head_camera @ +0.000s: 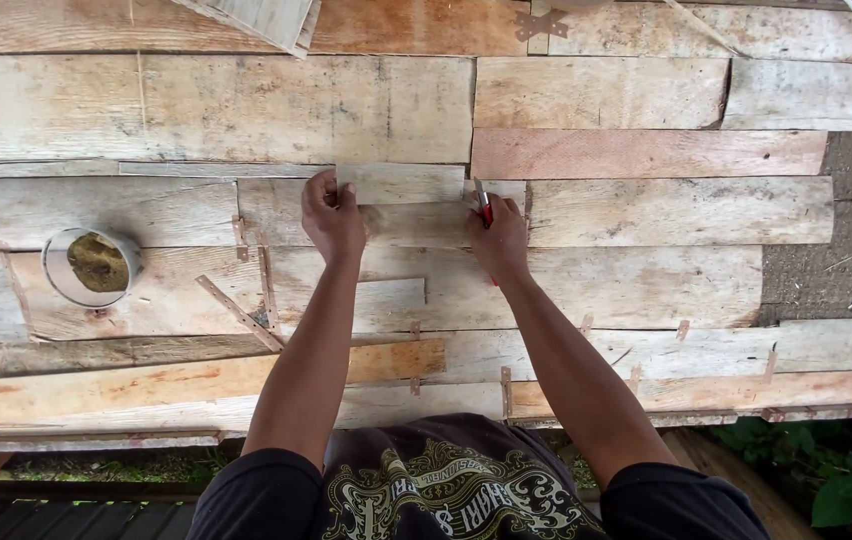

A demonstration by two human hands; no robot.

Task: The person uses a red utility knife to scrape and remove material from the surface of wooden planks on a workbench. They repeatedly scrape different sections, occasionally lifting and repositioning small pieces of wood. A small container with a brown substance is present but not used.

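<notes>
Fingers of the left hand (332,215) curl over the left end of a short pale board (401,184), the thumb pressed against its near edge, so the hand is closed on the wood and pins it flat. Fingers of the right hand (499,238) are wrapped tight around a red-handled tool (484,203), of which only a slim red and silver part shows above the knuckles; its tip meets the surface just beside the right end of the short board, and what kind of tool it is cannot be told. That board lies crosswise on a wide deck of weathered planks (206,105), roughly in the middle of the view, between the two hands. A reddish plank (646,153) sits just beyond and to the right of it. Well apart to the left stands a round white tin (92,266) with brownish matter inside. Thin rusty metal strips (238,311) lie across the planks near the left forearm. Both bare forearms reach forward from short dark sleeves, above a dark shirt (446,490) with a pale ornate print. Green leaves (826,480) show at the lower right, below the deck's edge.
</notes>
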